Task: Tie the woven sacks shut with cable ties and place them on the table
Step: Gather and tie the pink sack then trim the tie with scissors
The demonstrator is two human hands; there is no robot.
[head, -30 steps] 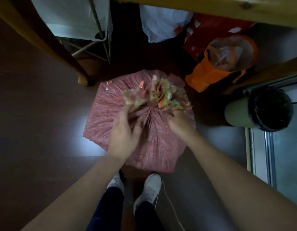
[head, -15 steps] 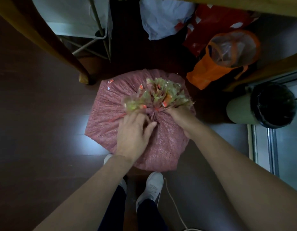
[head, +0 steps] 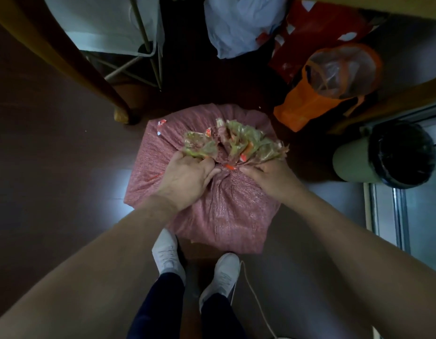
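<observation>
The pink woven sack stands full on the dark floor in the middle of the frame, just ahead of the person's white shoes, and its mouth is bunched into a ruffled, green-and-orange printed frill that fans out above a pinched neck. A second ago the frill stood looser and wider, with the two hands apart on either side of it; now they have drawn together at the neck, and a small orange-red strip, probably the cable tie, shows in the gap between them. The left hand is clenched over the gathered fabric on the left of the neck, its fingers curled into the folds; the right hand is closed on the neck from the right, fingertips pinching at or just beside the strip, though whether it grips the strip itself is too small to tell. I judge from this that gathering is finished and the cinching of the tie is under way or about to be; the sack is not yet closed for certain, and it has not been lifted. Around it, a wooden leg slants down the upper left, an orange bag lies at upper right, and a green bin with a black liner stands at the right edge. The table top itself is not plainly in view.
</observation>
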